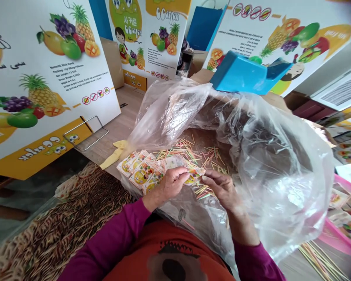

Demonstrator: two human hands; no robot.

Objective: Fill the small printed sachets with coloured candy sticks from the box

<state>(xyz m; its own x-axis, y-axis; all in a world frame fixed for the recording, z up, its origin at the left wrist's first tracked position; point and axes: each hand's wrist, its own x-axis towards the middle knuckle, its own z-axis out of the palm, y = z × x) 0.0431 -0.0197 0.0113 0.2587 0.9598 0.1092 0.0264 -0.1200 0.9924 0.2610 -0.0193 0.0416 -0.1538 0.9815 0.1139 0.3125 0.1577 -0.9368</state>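
Between my two hands is a small printed candy packet point(194, 175) with fruit pictures. My left hand point(174, 181) pinches its left end between thumb and fingers. At the packet's right end, my right hand point(224, 189) closes thumb and fingertips on the corner. Several similar packets point(143, 173) lie in a pile just left of my left hand. Thin pastel candy sticks point(213, 157) are scattered behind and beneath my hands, on a clear plastic bag point(280, 171) that spreads open over the table.
Large printed cartons point(76, 70) stand to the left and behind. A blue tape dispenser point(248, 74) sits at the back. A bent wire stand point(87, 134) and a yellow strip point(114, 154) lie left. More sticks point(324, 259) and a pink-rimmed container point(339, 234) are at right.
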